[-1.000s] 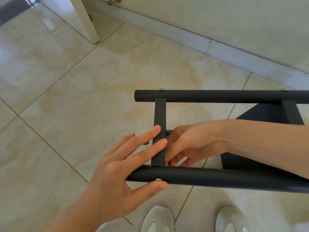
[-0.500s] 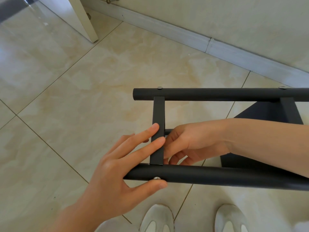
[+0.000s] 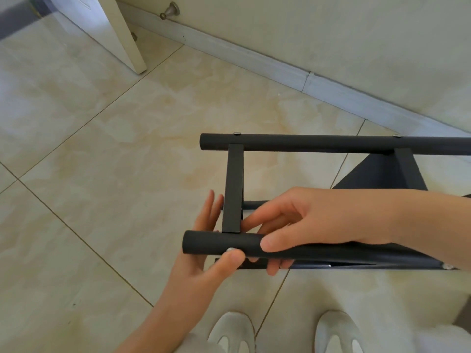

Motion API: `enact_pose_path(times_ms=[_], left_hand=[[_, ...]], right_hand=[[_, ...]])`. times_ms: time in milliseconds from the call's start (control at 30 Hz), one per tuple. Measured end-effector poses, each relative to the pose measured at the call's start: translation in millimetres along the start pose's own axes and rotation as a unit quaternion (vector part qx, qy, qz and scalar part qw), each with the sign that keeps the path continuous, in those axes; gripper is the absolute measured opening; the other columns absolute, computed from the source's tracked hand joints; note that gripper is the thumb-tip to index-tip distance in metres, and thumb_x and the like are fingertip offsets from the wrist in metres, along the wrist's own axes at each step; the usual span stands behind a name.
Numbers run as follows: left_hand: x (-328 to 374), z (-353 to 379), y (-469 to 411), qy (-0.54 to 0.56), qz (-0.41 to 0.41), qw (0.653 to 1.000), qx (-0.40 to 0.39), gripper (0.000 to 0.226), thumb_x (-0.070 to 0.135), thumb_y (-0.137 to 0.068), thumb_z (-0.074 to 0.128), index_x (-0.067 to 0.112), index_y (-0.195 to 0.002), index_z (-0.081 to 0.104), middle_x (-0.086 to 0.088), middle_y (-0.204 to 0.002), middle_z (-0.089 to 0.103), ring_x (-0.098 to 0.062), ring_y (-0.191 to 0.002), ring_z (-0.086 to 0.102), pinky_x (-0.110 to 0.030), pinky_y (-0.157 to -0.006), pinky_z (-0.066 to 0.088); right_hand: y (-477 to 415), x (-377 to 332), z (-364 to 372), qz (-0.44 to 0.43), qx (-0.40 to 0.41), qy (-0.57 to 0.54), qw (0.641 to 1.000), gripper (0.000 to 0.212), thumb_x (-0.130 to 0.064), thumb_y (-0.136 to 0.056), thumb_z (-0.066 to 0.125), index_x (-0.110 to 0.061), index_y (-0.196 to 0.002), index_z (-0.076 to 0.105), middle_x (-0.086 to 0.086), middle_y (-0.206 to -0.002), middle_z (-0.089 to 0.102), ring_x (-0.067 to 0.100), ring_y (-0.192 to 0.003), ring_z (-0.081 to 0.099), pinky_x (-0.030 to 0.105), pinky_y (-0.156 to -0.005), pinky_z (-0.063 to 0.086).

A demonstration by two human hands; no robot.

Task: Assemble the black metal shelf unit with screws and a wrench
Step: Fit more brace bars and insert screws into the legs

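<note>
1. We find the black shelf frame (image 3: 377, 174) lying on its side above the tiled floor (image 3: 102, 174), the near tube (image 3: 204, 247) towards the person and the far tube (image 3: 318, 145) towards the wall.
2. The left hand (image 3: 198, 266), a second ago spread flat over the crossbar (image 3: 234, 189), now sits under the near tube. Its straight fingers rise behind the tube and its thumb presses the screw head (image 3: 230, 249), so the tube is pinched between them.
3. The right hand (image 3: 318, 220), previously behind the crossbar, now wraps over the near tube, thumb in front and fingers curled beneath.
4. We judge both hands have shifted from steadying the crossbar to clamping this joint.
5. No wrench is in view, so we judge final tightening outstanding.
</note>
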State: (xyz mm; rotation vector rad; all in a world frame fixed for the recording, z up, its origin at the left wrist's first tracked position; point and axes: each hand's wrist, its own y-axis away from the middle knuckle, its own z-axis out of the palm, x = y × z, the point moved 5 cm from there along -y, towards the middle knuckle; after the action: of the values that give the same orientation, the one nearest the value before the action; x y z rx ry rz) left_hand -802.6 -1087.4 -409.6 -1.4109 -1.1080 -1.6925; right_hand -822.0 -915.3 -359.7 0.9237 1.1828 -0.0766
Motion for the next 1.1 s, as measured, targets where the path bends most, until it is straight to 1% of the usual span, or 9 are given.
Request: enact_pose_path(times_ms=[100, 167, 267, 500, 600, 733, 800, 967, 1100], left_hand=[[1, 9, -1, 0.000, 0.001, 1.000, -0.014, 0.074, 0.056, -0.079, 0.063, 0.047, -0.145, 0.030, 0.027, -0.134, 0.057, 0.007, -0.124, 0.051, -0.003, -0.088, 0.043], [4, 11, -2, -0.003, 0.002, 1.000, -0.004, 0.067, 0.056, -0.079, 0.057, 0.050, -0.140, 0.029, 0.037, -0.127, 0.056, 0.016, -0.120, 0.049, 0.003, -0.085, 0.038], [7, 11, -4, -0.017, -0.003, 1.000, 0.009, 0.064, 0.055, -0.083, 0.058, 0.053, -0.138, 0.027, 0.045, -0.122, 0.053, 0.024, -0.116, 0.045, 0.007, -0.082, 0.034], [14, 12, -9, -0.009, -0.016, 1.000, 0.010, 0.073, 0.068, -0.078, 0.060, 0.060, -0.142, 0.025, 0.050, -0.125, 0.048, 0.029, -0.115, 0.042, 0.006, -0.081, 0.035], [16, 10, -11, -0.021, -0.027, 0.999, 0.020, 0.069, 0.067, -0.077, 0.050, 0.066, -0.141, 0.025, 0.051, -0.127, 0.045, 0.030, -0.116, 0.039, -0.008, -0.088, 0.037], [33, 13, -16, -0.036, -0.032, 0.998, 0.027, 0.066, 0.072, -0.074, 0.046, 0.073, -0.136, 0.024, 0.060, -0.114, 0.043, 0.041, -0.101, 0.035, -0.014, -0.087, 0.032], [47, 16, -20, -0.033, -0.022, 0.999, 0.028, 0.071, 0.073, -0.070, 0.048, 0.072, -0.137, 0.024, 0.060, -0.108, 0.046, 0.042, -0.096, 0.036, -0.013, -0.084, 0.033], [100, 28, -35, -0.055, 0.031, 0.998, 0.020, 0.065, 0.065, -0.075, 0.048, 0.063, -0.136, 0.026, 0.051, -0.105, 0.057, 0.037, -0.096, 0.044, 0.010, -0.070, 0.033], [154, 32, -50, -0.092, 0.068, 0.993, 0.036, 0.067, 0.073, -0.071, 0.047, 0.067, -0.135, 0.028, 0.039, -0.116, 0.057, 0.023, -0.098, 0.051, -0.001, -0.075, 0.038]], right_hand=[[2, -6, 0, -0.012, 0.027, 0.075, 0.997, 0.041, -0.018, -0.094, 0.064, -0.025, -0.134, 0.057, -0.003, -0.108, 0.073, 0.011, -0.093, 0.073, 0.025, -0.087, 0.057], [4, -10, 0, -0.021, 0.046, 0.141, 0.989, 0.044, -0.019, -0.091, 0.068, -0.029, -0.132, 0.058, -0.009, -0.107, 0.072, 0.006, -0.094, 0.070, 0.020, -0.090, 0.054], [5, -14, 1, -0.026, 0.081, 0.197, 0.977, 0.043, -0.021, -0.089, 0.068, -0.029, -0.130, 0.059, -0.017, -0.103, 0.070, -0.003, -0.091, 0.066, 0.007, -0.081, 0.049], [8, -20, 0, -0.022, 0.122, 0.234, 0.964, 0.037, -0.023, -0.091, 0.065, -0.028, -0.127, 0.057, -0.007, -0.101, 0.071, 0.005, -0.092, 0.067, 0.022, -0.086, 0.055], [10, -26, 3, -0.015, 0.155, 0.283, 0.946, 0.035, -0.023, -0.094, 0.062, -0.027, -0.127, 0.052, -0.007, -0.100, 0.067, 0.007, -0.088, 0.065, 0.024, -0.081, 0.054], [19, -39, 7, 0.001, 0.190, 0.308, 0.932, 0.034, -0.019, -0.097, 0.058, -0.023, -0.130, 0.048, -0.003, -0.107, 0.060, 0.012, -0.093, 0.060, 0.030, -0.088, 0.053], [28, -51, 6, 0.005, 0.207, 0.321, 0.924, 0.035, -0.017, -0.098, 0.057, -0.021, -0.131, 0.048, -0.002, -0.112, 0.060, 0.013, -0.097, 0.058, 0.028, -0.089, 0.050], [58, -86, -2, 0.009, 0.261, 0.375, 0.890, 0.026, -0.014, -0.099, 0.052, -0.021, -0.124, 0.050, -0.004, -0.098, 0.058, 0.010, -0.083, 0.055, 0.020, -0.071, 0.045], [85, -120, -10, -0.001, 0.331, 0.406, 0.852, 0.024, -0.011, -0.101, 0.048, -0.022, -0.122, 0.049, 0.000, -0.096, 0.060, 0.014, -0.082, 0.058, 0.030, -0.075, 0.052]])
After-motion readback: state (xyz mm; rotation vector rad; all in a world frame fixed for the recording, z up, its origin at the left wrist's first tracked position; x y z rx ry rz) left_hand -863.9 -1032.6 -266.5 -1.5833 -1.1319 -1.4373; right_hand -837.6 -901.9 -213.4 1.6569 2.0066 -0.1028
